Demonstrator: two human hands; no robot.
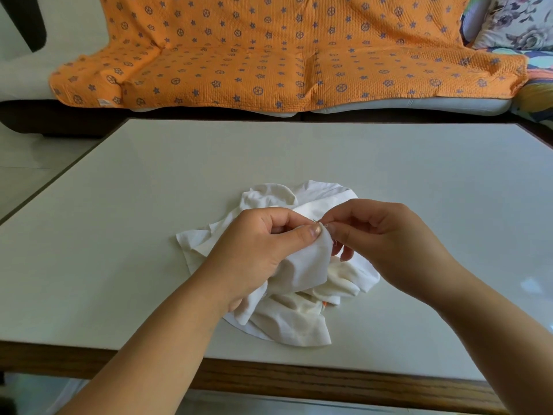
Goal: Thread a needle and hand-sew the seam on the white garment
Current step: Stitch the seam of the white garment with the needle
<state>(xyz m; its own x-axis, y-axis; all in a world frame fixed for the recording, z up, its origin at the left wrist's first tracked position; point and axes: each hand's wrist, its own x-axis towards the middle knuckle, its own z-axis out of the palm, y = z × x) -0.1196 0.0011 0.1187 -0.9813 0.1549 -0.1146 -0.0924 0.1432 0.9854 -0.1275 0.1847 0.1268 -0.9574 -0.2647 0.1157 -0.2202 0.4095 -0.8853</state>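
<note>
The thumb (pixel 309 232) of the left hand (pixel 257 250) is pressed down on a small fold of the white garment (pixel 299 313), clamping it against the curled fingers beneath. The fold is lifted a little above the rest of the cloth. Touching that fold from the right, the fingertips (pixel 332 223) of the right hand (pixel 386 235) are pinched together on a thin sliver that I take to be the needle (pixel 317 221). Only a short dark tip shows, at the edge of the cloth. No thread can be made out, so I cannot tell whether the needle is threaded.

The rest of the white garment lies crumpled in a loose heap on the pale table (pixel 149 205), near its front edge and about midway across, under and between both hands. Beyond the table, on the far side, an orange blanket (pixel 269 55) with blue stars covers a sofa (pixel 24 76).

The cloth looks thin, soft and light. It will likely slump and shift unless the seam edge is kept taut, so the best hold is close beside the stitch, as the left hand has it. The needle is tiny, stiff and smooth, easy to let slip. It wants a firm pinch on the shaft, well back from the point.
</note>
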